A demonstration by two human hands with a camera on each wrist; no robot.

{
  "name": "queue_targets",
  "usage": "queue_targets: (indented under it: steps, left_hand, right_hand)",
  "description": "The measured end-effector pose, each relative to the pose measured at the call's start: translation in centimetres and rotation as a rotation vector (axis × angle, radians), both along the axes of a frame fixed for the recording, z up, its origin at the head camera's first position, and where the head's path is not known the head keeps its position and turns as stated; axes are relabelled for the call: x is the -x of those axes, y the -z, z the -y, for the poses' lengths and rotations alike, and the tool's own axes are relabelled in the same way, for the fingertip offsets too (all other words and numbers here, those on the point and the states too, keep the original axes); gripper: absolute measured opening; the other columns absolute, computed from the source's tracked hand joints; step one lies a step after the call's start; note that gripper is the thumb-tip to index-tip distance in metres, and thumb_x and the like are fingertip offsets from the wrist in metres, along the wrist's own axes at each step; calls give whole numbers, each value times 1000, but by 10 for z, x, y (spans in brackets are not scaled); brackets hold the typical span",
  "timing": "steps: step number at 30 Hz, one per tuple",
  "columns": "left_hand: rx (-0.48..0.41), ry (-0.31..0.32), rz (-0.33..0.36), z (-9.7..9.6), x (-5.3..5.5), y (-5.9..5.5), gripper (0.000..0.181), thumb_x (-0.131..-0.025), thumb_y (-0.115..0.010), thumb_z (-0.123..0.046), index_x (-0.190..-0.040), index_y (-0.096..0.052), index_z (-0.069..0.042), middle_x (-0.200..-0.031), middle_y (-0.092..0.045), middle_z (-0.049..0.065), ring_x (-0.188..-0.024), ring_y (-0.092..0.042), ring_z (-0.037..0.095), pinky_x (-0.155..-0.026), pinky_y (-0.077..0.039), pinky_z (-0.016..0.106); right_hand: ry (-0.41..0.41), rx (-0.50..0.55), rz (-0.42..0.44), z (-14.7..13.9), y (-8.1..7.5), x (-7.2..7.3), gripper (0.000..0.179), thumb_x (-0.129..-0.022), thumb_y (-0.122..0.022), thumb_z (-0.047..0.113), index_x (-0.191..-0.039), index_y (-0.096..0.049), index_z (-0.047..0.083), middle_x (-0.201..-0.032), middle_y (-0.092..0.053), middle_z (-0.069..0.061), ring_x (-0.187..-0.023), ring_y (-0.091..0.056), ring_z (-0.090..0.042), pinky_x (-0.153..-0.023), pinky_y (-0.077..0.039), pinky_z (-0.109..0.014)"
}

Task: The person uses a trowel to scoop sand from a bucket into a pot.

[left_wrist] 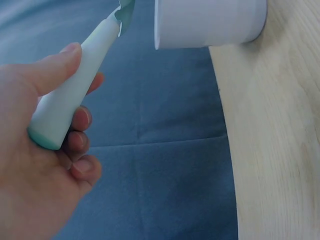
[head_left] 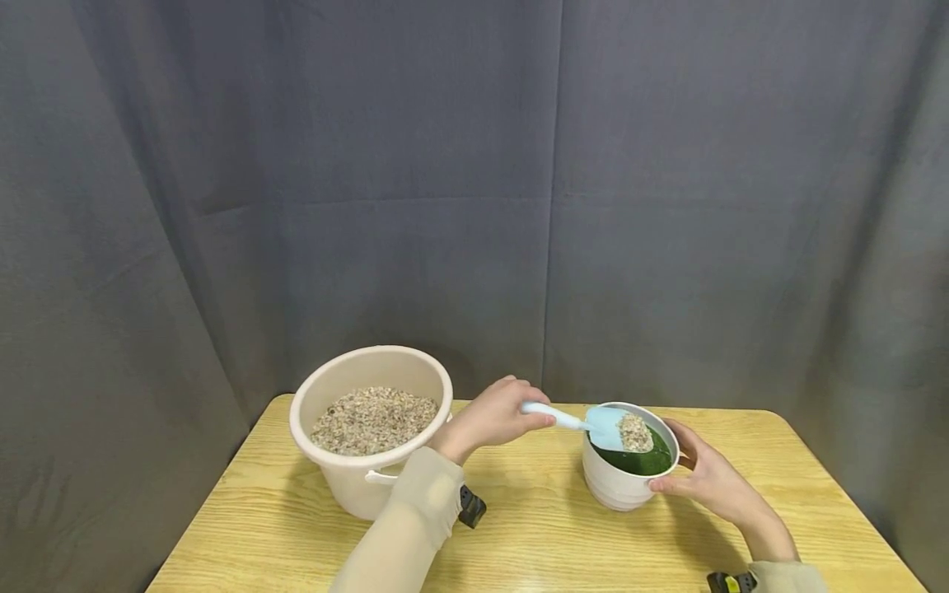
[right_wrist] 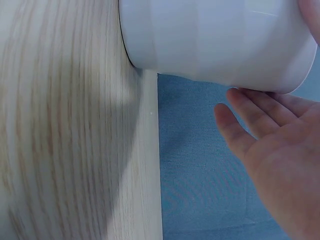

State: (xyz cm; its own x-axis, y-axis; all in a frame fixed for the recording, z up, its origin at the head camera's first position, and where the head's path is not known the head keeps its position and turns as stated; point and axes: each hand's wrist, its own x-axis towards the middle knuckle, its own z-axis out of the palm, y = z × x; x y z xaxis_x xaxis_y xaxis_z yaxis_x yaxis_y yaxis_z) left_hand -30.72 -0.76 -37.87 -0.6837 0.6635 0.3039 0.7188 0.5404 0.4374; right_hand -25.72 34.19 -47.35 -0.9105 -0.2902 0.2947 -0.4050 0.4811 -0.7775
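Observation:
My left hand (head_left: 498, 414) grips the pale handle of a light blue hand trowel (head_left: 605, 427). In the left wrist view the thumb (left_wrist: 60, 67) lies along the handle and the fingers curl beneath it. Small gravel (head_left: 635, 431) sits on the trowel's blade, which is over the mouth of a white flowerpot (head_left: 617, 487). Dark green shows inside the pot. On the pot's right side, my right hand (head_left: 713, 482) holds it near the rim, thumb in front and fingers behind. The right wrist view shows those fingers (right_wrist: 260, 112) against the white wall.
A large cream bucket (head_left: 348, 482) of mixed gravel (head_left: 374, 420) stands at the left of the wooden table (head_left: 534, 527), its white handle (head_left: 381, 477) hanging in front. My left forearm passes by its right side. Grey curtain (head_left: 415, 206) hangs behind the table and along both sides.

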Motion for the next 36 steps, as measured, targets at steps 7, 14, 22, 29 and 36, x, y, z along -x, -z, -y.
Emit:
queue_targets:
  steps: [7,14,22,29,36]
  left_hand:
    - [98,17,-34,-16,11,-2,19,-92,-70,-30,-100,-76,-14,-86,-66,-9,-81,-54,9,-77,-40,23]
    - [183,-7,-22,-33,14,-9,18,-92,-69,-31,-97,-76,-15,-81,-64,-11,-80,-53,10,-76,-40,22]
    - [295,2,-95,-53,15,-25,15,-91,-70,-29,-83,-72,-16,-65,-54,-9,-63,-47,9,-59,-38,21]
    - [440,-74,-167,-73,6,-54,12,-90,-70,-33,-88,-75,-21,-75,-60,-12,-75,-53,9,-63,-42,24]
    - [618,-115,-331,-93,-1,-75,12,-91,-67,-32,-84,-71,-23,-83,-63,-10,-85,-55,12,-73,-47,30]
  right_hand:
    - [-2,2,4,3,0,2,90,-76,-84,10,-146,-30,-4,-140,-44,-25,-121,-48,-41,-90,-44,-24]
    - [4,-14,-8,3,2,0,87,-77,-84,11,-146,-33,-1,-139,-47,-20,-117,-50,-6,-90,-44,-23]
    - [-1,-11,-28,3,-1,0,87,-77,-83,9,-146,-33,-2,-139,-48,-21,-119,-50,-9,-91,-43,-22]
    - [-21,4,-24,4,-3,0,86,-77,-83,8,-147,-33,0,-138,-48,-19,-119,-50,-11,-91,-43,-23]
    - [-5,-9,-17,4,-4,-2,85,-77,-83,9,-146,-34,-1,-137,-48,-19,-118,-51,-12,-91,-45,-25]
